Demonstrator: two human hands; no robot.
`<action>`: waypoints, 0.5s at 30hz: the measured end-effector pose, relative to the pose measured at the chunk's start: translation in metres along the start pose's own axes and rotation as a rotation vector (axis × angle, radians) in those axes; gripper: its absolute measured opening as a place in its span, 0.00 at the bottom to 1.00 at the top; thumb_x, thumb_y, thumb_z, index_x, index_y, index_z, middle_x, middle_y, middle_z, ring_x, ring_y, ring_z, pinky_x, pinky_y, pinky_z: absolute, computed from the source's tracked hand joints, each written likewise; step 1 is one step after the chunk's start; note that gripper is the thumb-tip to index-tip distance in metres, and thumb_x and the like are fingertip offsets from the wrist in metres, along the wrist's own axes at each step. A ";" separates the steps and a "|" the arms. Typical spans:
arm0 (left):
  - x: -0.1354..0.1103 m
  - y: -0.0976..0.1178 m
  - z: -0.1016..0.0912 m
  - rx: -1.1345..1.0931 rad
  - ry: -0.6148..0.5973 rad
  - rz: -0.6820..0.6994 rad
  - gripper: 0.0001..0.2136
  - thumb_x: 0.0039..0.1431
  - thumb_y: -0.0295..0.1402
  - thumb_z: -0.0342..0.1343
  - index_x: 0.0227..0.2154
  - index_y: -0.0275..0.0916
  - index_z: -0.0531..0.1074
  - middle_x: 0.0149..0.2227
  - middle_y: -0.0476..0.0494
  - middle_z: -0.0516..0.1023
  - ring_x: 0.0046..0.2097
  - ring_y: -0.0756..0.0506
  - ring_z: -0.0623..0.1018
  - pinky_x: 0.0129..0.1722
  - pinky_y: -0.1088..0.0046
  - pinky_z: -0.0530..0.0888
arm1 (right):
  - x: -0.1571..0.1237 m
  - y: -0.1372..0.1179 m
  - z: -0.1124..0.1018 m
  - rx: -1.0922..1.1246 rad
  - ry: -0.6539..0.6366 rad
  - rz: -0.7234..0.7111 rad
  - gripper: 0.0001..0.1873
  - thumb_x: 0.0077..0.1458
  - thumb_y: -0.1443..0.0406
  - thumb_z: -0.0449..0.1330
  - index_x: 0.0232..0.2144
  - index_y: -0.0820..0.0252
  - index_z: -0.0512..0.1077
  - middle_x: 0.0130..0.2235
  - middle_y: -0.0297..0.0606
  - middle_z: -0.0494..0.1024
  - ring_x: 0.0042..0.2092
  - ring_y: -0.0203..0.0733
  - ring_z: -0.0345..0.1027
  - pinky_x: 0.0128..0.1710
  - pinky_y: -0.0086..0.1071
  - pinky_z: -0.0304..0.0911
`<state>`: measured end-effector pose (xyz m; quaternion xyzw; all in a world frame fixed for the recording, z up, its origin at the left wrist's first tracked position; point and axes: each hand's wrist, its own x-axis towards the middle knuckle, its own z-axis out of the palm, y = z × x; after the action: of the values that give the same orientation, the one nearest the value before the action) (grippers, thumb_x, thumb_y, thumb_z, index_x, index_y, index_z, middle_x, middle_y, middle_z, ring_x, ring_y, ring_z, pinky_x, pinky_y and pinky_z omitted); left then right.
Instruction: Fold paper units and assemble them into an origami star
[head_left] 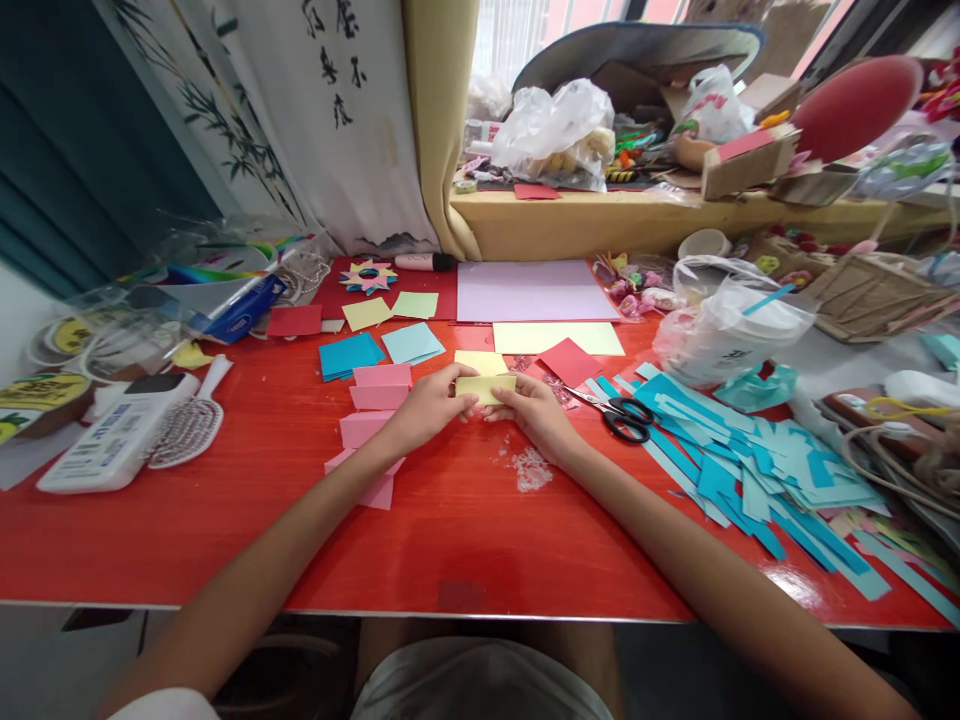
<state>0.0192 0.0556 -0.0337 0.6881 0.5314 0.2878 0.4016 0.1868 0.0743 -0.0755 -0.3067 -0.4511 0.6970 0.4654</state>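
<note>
Between my hands, just above the red table, is a small yellow piece of paper (pixel 486 389) that looks folded into a strip. My left hand (pixel 431 405) pinches its left end with thumb and fingers. At the other end, my right hand (pixel 536 412) grips it the same way. Another yellow paper (pixel 481 362) lies right behind it. Folded pink papers (pixel 369 428) run in a column beside my left forearm. A red paper square (pixel 569 362) and black-handled scissors (pixel 626 417) rest to the right of my right hand.
Blue paper strips (pixel 757 460) are heaped at the right. Blue squares (pixel 350 355) and a paper star ring (pixel 368 277) lie back left. A hairbrush (pixel 189 420) and white bottle (pixel 112 435) are far left. A plastic cup (pixel 731 330) stands back right.
</note>
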 end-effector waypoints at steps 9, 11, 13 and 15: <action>-0.003 0.005 0.000 0.126 0.021 0.043 0.09 0.54 0.32 0.49 0.37 0.40 0.69 0.33 0.49 0.75 0.35 0.48 0.73 0.34 0.73 0.66 | -0.002 0.000 0.001 -0.099 -0.038 0.019 0.12 0.45 0.62 0.65 0.29 0.62 0.67 0.26 0.32 0.75 0.25 0.32 0.71 0.28 0.26 0.69; -0.003 0.005 0.001 0.123 0.026 0.067 0.08 0.55 0.33 0.49 0.36 0.39 0.69 0.36 0.48 0.75 0.38 0.48 0.73 0.36 0.73 0.66 | -0.003 -0.001 0.002 -0.131 -0.052 0.023 0.12 0.45 0.62 0.65 0.28 0.62 0.67 0.25 0.32 0.74 0.25 0.32 0.71 0.28 0.26 0.68; -0.003 0.005 0.001 0.117 0.024 0.074 0.07 0.56 0.34 0.49 0.36 0.39 0.69 0.36 0.47 0.75 0.38 0.47 0.74 0.37 0.72 0.66 | -0.004 -0.001 0.002 -0.161 -0.066 0.027 0.12 0.45 0.61 0.65 0.29 0.62 0.67 0.24 0.32 0.75 0.24 0.33 0.71 0.27 0.26 0.68; -0.003 0.005 0.002 0.124 0.028 0.087 0.08 0.57 0.35 0.49 0.36 0.38 0.69 0.35 0.46 0.75 0.38 0.47 0.74 0.37 0.72 0.66 | -0.005 -0.003 0.003 -0.190 -0.078 0.035 0.12 0.46 0.61 0.64 0.29 0.62 0.67 0.24 0.32 0.75 0.24 0.33 0.71 0.27 0.26 0.67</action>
<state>0.0225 0.0520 -0.0302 0.7299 0.5235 0.2811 0.3378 0.1872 0.0691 -0.0720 -0.3298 -0.5274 0.6706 0.4042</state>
